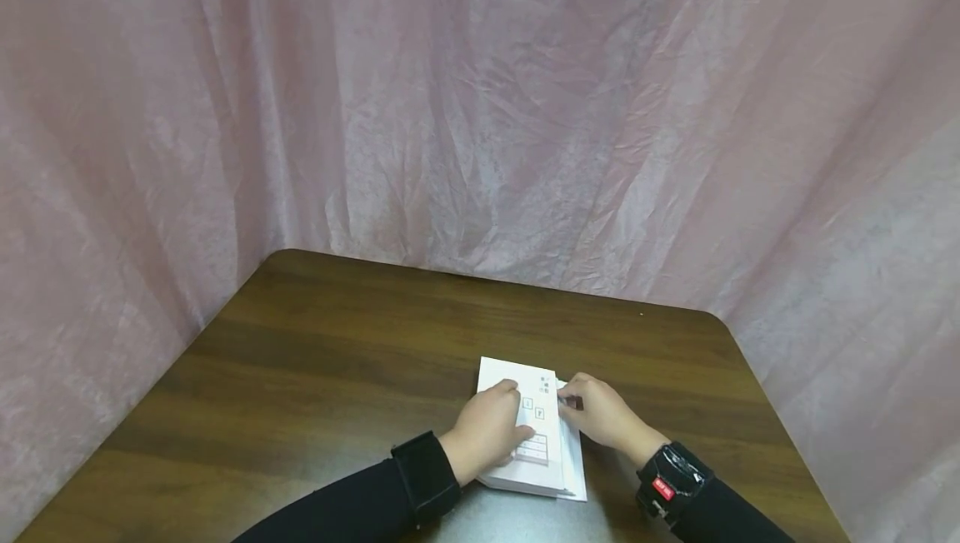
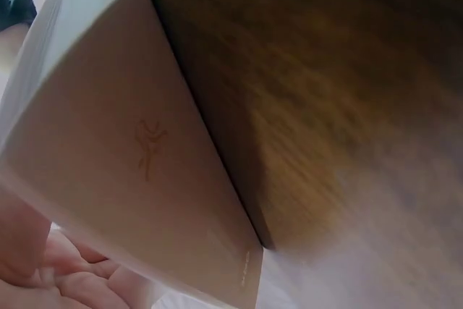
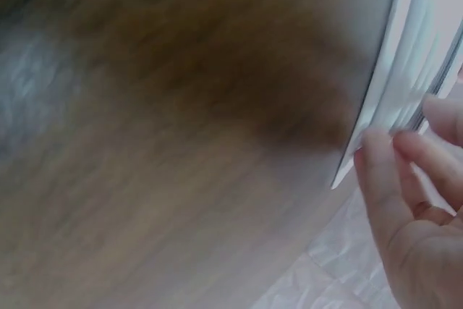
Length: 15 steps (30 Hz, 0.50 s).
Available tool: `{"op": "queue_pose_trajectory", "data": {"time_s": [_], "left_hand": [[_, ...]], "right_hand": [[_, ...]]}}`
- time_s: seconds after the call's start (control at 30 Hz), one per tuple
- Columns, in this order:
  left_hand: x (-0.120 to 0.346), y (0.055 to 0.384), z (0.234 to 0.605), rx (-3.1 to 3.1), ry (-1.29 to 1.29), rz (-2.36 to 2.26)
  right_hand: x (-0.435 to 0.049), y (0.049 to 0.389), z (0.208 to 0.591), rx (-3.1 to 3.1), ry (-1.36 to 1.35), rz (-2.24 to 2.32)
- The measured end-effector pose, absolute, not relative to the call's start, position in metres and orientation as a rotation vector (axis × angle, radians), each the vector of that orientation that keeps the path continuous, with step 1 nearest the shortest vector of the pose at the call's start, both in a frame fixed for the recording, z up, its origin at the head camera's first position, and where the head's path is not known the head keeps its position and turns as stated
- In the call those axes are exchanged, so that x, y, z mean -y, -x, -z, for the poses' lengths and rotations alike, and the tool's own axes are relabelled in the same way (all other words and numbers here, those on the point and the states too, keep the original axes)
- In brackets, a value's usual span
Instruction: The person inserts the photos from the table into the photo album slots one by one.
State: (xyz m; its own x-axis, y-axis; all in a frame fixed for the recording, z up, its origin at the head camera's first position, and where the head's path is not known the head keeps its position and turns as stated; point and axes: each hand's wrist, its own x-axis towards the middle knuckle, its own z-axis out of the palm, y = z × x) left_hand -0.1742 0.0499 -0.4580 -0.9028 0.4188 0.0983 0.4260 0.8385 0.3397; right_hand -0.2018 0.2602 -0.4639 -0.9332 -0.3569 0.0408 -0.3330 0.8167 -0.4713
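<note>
A thick white book lies on the table, its cover printed with small boxes and characters. My left hand rests across the cover, with the thumb and fingertips on its face. In the left wrist view the book's pale spine carries a small gold-coloured figure, and part of the left palm shows below it. At the opposite side my right hand pinches the book's edge between thumb and fingers. The right fingertips lie against the page edges in the right wrist view. A white lower layer sticks out beyond the top cover.
The dark brown wooden table has rounded far corners. Pink curtains hang behind it and along both sides. Both forearms wear black sleeves, with a black band on the left wrist and a strapped device on the right.
</note>
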Motion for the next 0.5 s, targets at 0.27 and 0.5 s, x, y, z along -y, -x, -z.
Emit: {"op": "queue_pose_trajectory", "data": {"time_s": [0.27,0.5], "left_hand": [[-0.046,0.175,0.456,2.99,0.77,0.459],[-0.037,0.18,0.451,3.043,0.795,0.524]], "right_hand": [[-0.248,0.194,0.459,-2.975,0.439,0.688],[-0.239,0.187,0.457,-2.983,0.462,0.719]]}}
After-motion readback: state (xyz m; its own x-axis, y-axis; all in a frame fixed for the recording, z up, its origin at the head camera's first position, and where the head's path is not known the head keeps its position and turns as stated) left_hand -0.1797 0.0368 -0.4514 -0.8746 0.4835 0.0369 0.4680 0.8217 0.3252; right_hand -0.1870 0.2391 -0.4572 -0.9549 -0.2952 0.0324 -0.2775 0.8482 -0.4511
